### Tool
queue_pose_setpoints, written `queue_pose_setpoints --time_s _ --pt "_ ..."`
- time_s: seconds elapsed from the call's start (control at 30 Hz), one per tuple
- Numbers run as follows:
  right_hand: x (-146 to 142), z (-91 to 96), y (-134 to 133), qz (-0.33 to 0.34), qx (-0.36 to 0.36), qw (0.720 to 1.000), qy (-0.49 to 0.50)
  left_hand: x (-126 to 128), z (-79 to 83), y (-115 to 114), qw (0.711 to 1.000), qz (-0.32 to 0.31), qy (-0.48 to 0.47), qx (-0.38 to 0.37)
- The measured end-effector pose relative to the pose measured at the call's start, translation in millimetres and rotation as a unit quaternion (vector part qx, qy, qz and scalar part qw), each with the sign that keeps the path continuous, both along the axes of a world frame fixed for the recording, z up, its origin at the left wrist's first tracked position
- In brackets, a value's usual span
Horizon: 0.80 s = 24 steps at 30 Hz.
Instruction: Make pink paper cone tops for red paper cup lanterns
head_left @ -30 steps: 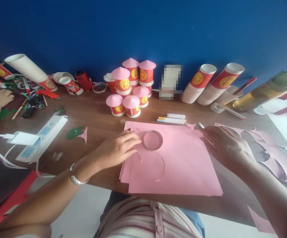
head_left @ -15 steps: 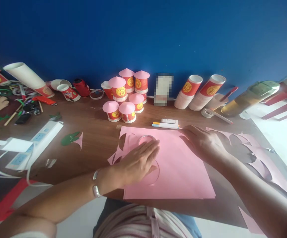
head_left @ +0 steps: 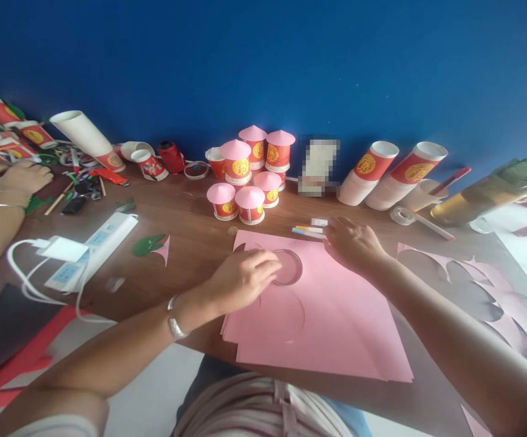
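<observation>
My left hand [head_left: 248,279] rests on a stack of pink paper sheets [head_left: 336,321], with its bent fingers closed at the left rim of a clear round ring [head_left: 300,268]. A drawn or cut circle outline shows on the paper below the ring. At the top edge of the stack, my right hand [head_left: 353,243] has its fingers curled down over the right ends of a white marker [head_left: 319,222] and slim blue and orange pens [head_left: 308,230]. Its fingertips are hidden, so what it grips does not show.
Red paper cups with pink cone roofs [head_left: 249,200] stand behind the paper. Stacked cups [head_left: 368,173], a tape roll [head_left: 402,215] and a bottle [head_left: 486,188] are right. Pink offcuts [head_left: 486,273] lie below them. Left are a power strip [head_left: 93,252] and another person's hand [head_left: 25,177].
The view has turned left. My left hand has drawn back from lying flat across the ring to its left rim. My right hand has moved onto the pens' ends.
</observation>
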State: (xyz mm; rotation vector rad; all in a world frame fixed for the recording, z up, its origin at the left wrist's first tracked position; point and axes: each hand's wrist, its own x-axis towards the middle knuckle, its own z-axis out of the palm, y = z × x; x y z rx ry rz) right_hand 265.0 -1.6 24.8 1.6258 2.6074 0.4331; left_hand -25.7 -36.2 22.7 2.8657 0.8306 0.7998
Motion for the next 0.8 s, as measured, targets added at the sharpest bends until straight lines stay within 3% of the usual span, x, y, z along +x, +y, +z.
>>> queue_pose_setpoints --time_s 0.1,0.17,0.37,0.5,0.57,0.63,0.73,0.8 --pt "-3 14.0 -16 0.049 0.094 0.992 0.067 -9 11.1 12 0.998 0.058 -0.034 0.003" --pt "-5 22.8 -28 0.104 0.109 0.981 0.124 -11 20.5 17 0.996 0.063 -0.061 -0.001" --pt "-14 34.2 -47 0.147 0.003 0.947 0.287 -10 40.4 17 0.984 0.004 -0.107 -0.141" --pt "-17 39.2 -48 0.133 -0.068 0.920 0.362 -14 43.1 14 0.958 -0.005 -0.171 -0.229" --pt "-20 42.2 -50 0.111 -0.107 0.901 0.406 -16 41.0 13 0.960 -0.036 -0.161 -0.228" --pt "-24 43.1 -54 0.086 -0.165 0.864 0.467 -16 36.9 9 0.967 -0.061 -0.145 -0.200" --pt "-31 38.5 -66 0.050 -0.239 0.768 0.592 -15 30.0 -3 0.977 -0.050 -0.121 -0.170" --pt "-32 34.0 -75 0.021 -0.239 0.717 0.655 -18 26.9 -10 0.982 -0.035 -0.098 -0.161"
